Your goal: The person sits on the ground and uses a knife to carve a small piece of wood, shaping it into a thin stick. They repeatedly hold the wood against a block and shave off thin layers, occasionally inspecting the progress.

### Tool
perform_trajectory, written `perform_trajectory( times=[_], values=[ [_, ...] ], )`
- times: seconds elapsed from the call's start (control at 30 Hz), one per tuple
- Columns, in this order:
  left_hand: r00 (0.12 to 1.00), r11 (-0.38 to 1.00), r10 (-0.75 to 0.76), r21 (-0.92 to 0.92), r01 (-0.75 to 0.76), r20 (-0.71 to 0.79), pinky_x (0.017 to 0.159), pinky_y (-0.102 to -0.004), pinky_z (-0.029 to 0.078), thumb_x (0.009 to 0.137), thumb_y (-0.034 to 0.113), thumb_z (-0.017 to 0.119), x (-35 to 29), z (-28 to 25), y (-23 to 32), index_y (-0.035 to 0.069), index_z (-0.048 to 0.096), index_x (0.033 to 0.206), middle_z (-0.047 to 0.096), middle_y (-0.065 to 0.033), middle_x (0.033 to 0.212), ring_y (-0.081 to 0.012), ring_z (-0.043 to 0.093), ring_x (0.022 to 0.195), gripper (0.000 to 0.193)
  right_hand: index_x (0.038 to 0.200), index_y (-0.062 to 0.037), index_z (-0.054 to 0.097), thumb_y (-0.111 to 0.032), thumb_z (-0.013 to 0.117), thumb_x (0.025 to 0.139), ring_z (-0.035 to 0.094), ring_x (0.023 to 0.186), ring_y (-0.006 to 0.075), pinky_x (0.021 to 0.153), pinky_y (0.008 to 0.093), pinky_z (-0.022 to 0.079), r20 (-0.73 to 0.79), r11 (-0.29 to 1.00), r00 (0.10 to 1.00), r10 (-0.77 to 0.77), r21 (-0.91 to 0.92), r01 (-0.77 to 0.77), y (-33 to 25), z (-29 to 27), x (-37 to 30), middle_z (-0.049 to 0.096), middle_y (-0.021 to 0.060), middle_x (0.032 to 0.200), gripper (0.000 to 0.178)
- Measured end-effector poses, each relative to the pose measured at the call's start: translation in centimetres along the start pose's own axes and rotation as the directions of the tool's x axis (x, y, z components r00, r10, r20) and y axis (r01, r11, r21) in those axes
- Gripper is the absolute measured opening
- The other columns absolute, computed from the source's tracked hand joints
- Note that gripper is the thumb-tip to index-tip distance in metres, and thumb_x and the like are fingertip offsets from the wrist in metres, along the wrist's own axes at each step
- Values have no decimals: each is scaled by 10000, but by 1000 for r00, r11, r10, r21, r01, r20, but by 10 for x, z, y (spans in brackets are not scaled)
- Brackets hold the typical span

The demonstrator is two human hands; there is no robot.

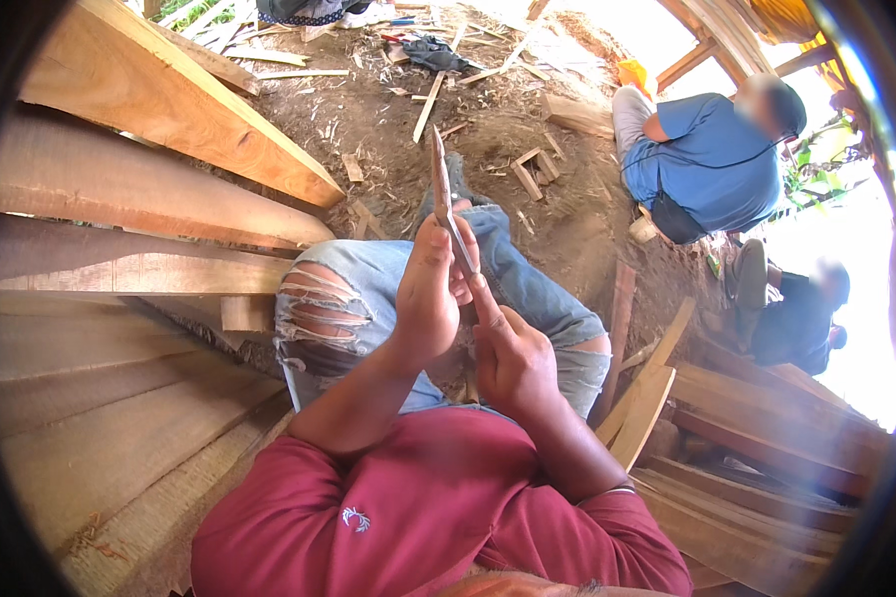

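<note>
A slim, pointed piece, brown with a paler edge and shaped like a narrow blade, is held up in front of my body, tip away from me. I cannot tell whether it is wood or metal. My left hand is closed around its middle, fingers wrapped on the far side. Lower down, my right hand is closed with the index finger lying along the near end of the piece; the other fingers curl in and are partly hidden. Both hands are above my lap, over torn blue jeans.
Thick sawn boards stack up on my left. More planks lie at the right, with short offcuts and shavings on the dirt ground ahead. One person in a blue shirt sits at the right; another in dark clothing is beyond.
</note>
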State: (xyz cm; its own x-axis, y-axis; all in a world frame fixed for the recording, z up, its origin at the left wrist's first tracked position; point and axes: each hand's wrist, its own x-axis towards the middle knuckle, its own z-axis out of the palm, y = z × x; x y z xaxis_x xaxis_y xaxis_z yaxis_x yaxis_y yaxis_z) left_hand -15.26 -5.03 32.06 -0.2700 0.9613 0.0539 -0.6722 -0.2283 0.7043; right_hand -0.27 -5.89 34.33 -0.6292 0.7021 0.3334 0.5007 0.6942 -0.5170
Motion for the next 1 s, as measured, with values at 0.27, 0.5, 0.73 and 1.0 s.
perform_trajectory(
  times=[0.27,0.5,0.73,1.0],
  values=[
    [1000,1000,-22,0,22,7,542,-228,322,1101,434,331,-1,4,0,105,491,1105,500,-4,770,-78,436,629,366,1505,-101,466,-28,594,907,587,595,313,550,417,489,-49,995,999,20,101,-15,3,11,-7,558,121,751,616],
    [1000,998,-14,61,14,-3,537,-211,334,1108,409,340,-1,0,-11,58,402,1316,498,24,788,-38,419,626,413,1493,-80,481,-5,599,880,607,616,318,566,418,501,24,996,999,45,-80,-43,6,1,-9,581,134,771,628],
    [1000,1000,-8,13,8,26,558,-227,325,1103,443,333,-1,-1,-16,115,472,1039,473,-3,759,-69,411,636,362,1496,-151,495,-37,642,839,585,571,263,506,409,484,22,993,1000,15,-118,-12,4,-6,-3,523,80,724,683],
    [1000,1000,0,-16,0,24,559,-215,354,1099,425,364,1,0,-7,54,397,1332,500,11,843,-63,449,658,439,1518,-117,450,-30,597,903,611,616,330,554,441,497,-4,991,999,52,127,-51,6,8,-13,594,136,788,638]
  ],
)
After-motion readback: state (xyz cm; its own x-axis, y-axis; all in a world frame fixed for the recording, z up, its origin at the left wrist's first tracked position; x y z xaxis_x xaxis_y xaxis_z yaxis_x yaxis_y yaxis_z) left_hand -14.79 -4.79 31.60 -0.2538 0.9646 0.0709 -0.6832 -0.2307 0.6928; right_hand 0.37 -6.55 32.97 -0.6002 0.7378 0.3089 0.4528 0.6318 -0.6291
